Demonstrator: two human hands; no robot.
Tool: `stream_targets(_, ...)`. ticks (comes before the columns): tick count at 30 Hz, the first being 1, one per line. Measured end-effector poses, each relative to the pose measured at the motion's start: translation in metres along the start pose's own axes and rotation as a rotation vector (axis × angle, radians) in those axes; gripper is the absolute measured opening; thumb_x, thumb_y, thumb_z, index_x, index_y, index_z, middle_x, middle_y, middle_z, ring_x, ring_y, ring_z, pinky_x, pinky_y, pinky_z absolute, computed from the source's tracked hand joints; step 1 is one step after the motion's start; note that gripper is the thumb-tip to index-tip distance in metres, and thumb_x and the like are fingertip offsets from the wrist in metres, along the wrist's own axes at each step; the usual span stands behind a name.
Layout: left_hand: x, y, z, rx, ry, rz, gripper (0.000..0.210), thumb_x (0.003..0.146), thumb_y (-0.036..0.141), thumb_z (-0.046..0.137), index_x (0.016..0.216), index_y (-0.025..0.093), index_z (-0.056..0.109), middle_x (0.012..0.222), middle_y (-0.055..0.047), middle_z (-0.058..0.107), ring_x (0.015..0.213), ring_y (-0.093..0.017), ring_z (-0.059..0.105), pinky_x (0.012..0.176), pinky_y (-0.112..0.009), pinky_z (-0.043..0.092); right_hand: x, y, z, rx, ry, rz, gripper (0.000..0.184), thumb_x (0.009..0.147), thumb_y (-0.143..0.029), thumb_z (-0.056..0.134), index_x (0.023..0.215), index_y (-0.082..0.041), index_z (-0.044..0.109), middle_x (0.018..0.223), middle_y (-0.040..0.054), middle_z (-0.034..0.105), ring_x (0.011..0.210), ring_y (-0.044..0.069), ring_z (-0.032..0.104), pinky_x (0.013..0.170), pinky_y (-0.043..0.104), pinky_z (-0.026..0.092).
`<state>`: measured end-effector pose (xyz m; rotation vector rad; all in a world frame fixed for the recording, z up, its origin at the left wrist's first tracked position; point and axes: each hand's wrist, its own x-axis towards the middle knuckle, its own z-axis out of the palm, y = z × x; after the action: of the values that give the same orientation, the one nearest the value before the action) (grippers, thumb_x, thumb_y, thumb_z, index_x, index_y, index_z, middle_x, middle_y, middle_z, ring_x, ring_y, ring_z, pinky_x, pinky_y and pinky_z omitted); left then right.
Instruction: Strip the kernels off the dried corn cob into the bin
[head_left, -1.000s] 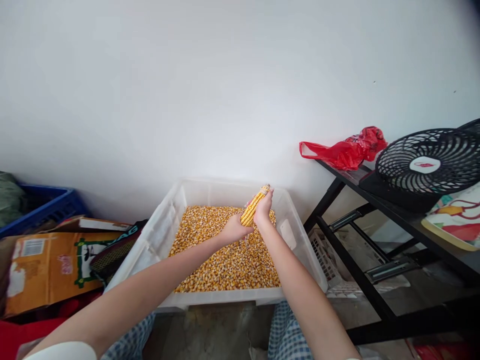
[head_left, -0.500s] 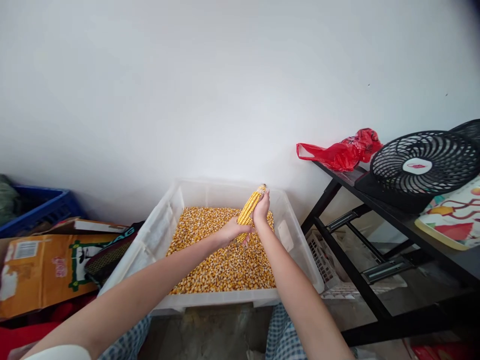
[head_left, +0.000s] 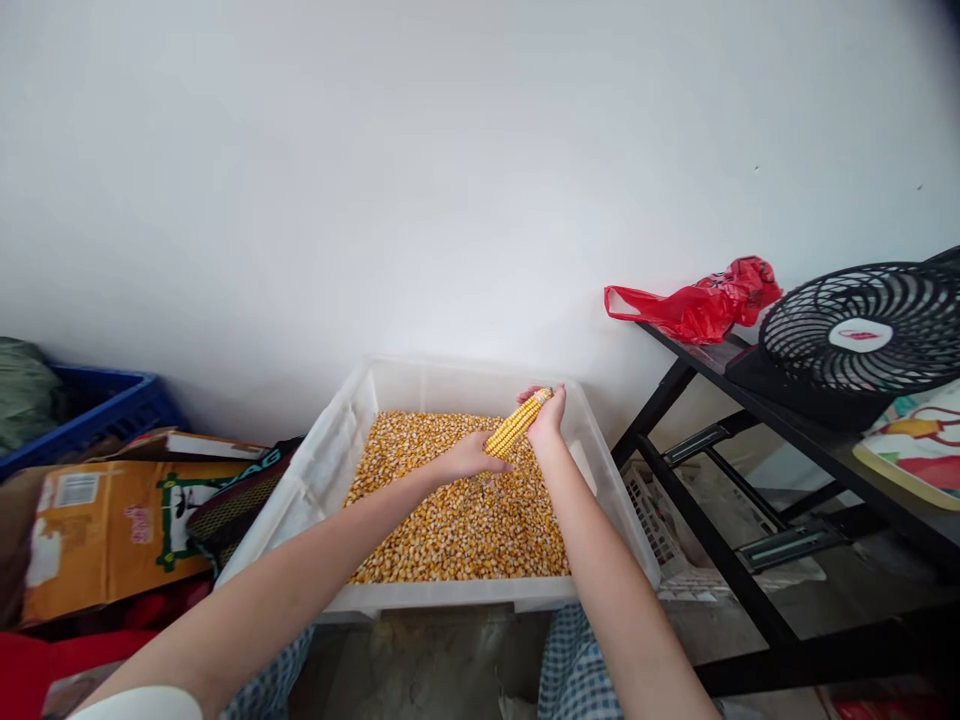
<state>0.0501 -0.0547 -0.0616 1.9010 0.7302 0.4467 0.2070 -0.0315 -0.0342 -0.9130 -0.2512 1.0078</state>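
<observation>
An ear of corn (head_left: 514, 424), covered in yellow kernels, slants up to the right between my two hands. My left hand (head_left: 472, 456) grips its lower end from the left. Near the pale upper tip, my right hand (head_left: 547, 414) is wrapped round the cob. Both hands are above a translucent plastic bin (head_left: 322, 440) that holds a thick layer of loose corn kernels (head_left: 450, 530). The fingers of each hand are partly hidden by the ear.
On the right, a black table (head_left: 795, 425) carries a red plastic bag (head_left: 705, 305) and a black fan (head_left: 859, 335). An orange cardboard box (head_left: 112, 530) and a blue crate (head_left: 112, 410) are at the left. Behind the bin rises a white wall (head_left: 450, 180).
The ear has tipped from steep to more slanted, and its top has moved right and slightly down with my right hand. The whole view has shifted slightly.
</observation>
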Motion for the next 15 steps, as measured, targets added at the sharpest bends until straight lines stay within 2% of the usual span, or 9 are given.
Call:
stream_targets(3, 0.003, -0.007, -0.003, 0.452, 0.228, 0.013, 0.027, 0.059, 0.03, 0.064, 0.082, 0.018, 0.058, 0.078, -0.002, 0.061, 0.072, -0.019, 0.059, 0.066, -0.027, 0.044, 0.001, -0.001, -0.003, 0.028, 0.037, 0.082, 0.047, 0.087, -0.044, 0.008, 0.056, -0.022, 0.036, 0.039, -0.0024, 0.043, 0.036, 0.012, 0.046, 0.046, 0.026, 0.043)
stream_targets(5, 0.002, -0.007, -0.002, 0.594, 0.307, 0.032, 0.025, 0.059, 0.027, 0.063, 0.082, 0.019, 0.057, 0.08, -0.004, 0.062, 0.075, -0.021, 0.06, 0.069, -0.029, 0.045, -0.001, -0.001, -0.004, 0.035, 0.057, 0.077, 0.045, 0.087, -0.043, 0.008, 0.056, -0.022, 0.033, 0.038, -0.0035, 0.04, 0.033, 0.012, 0.043, 0.043, 0.026, 0.042)
stream_targets(7, 0.001, -0.005, 0.001, 0.521, 0.278, 0.029, 0.027, 0.059, 0.025, 0.061, 0.085, 0.019, 0.057, 0.077, -0.002, 0.062, 0.071, -0.02, 0.06, 0.065, -0.028, 0.045, -0.004, -0.002, -0.002, 0.044, 0.076, 0.047, 0.045, 0.086, -0.048, 0.011, 0.056, -0.022, 0.031, 0.037, -0.0047, 0.038, 0.031, 0.011, 0.04, 0.04, 0.025, 0.039)
stream_targets(10, -0.002, 0.001, 0.009, 0.176, 0.111, -0.032, 0.031, 0.062, 0.021, 0.056, 0.093, 0.019, 0.053, 0.07, 0.001, 0.06, 0.056, -0.014, 0.058, 0.052, -0.024, 0.045, -0.007, -0.004, 0.002, 0.036, 0.059, -0.037, 0.046, 0.084, -0.057, 0.019, 0.056, -0.022, 0.033, 0.035, -0.0051, 0.038, 0.03, 0.012, 0.04, 0.036, 0.024, 0.036)
stream_targets(12, -0.003, 0.004, 0.014, -0.028, 0.005, -0.061, 0.028, 0.064, 0.02, 0.053, 0.092, 0.018, 0.051, 0.064, 0.002, 0.058, 0.048, -0.012, 0.055, 0.046, -0.022, 0.044, -0.007, -0.007, 0.001, 0.02, 0.016, -0.122, 0.046, 0.084, -0.056, 0.021, 0.056, -0.022, 0.035, 0.036, -0.0046, 0.041, 0.031, 0.012, 0.042, 0.036, 0.024, 0.035)
stream_targets(14, -0.002, 0.006, 0.017, -0.114, -0.039, -0.057, 0.022, 0.066, 0.021, 0.053, 0.087, 0.017, 0.048, 0.059, 0.002, 0.056, 0.045, -0.012, 0.054, 0.045, -0.023, 0.044, -0.003, -0.01, -0.001, -0.006, -0.017, -0.188, 0.047, 0.085, -0.056, 0.021, 0.057, -0.022, 0.037, 0.039, -0.0041, 0.044, 0.033, 0.011, 0.045, 0.037, 0.023, 0.036)
stream_targets(15, -0.001, 0.007, 0.017, -0.097, -0.024, -0.048, 0.021, 0.067, 0.021, 0.052, 0.086, 0.017, 0.048, 0.06, 0.002, 0.056, 0.045, -0.012, 0.054, 0.045, -0.023, 0.044, 0.001, -0.011, -0.003, -0.027, -0.016, -0.205, 0.048, 0.085, -0.056, 0.021, 0.057, -0.021, 0.038, 0.04, -0.004, 0.045, 0.033, 0.011, 0.045, 0.037, 0.022, 0.036)
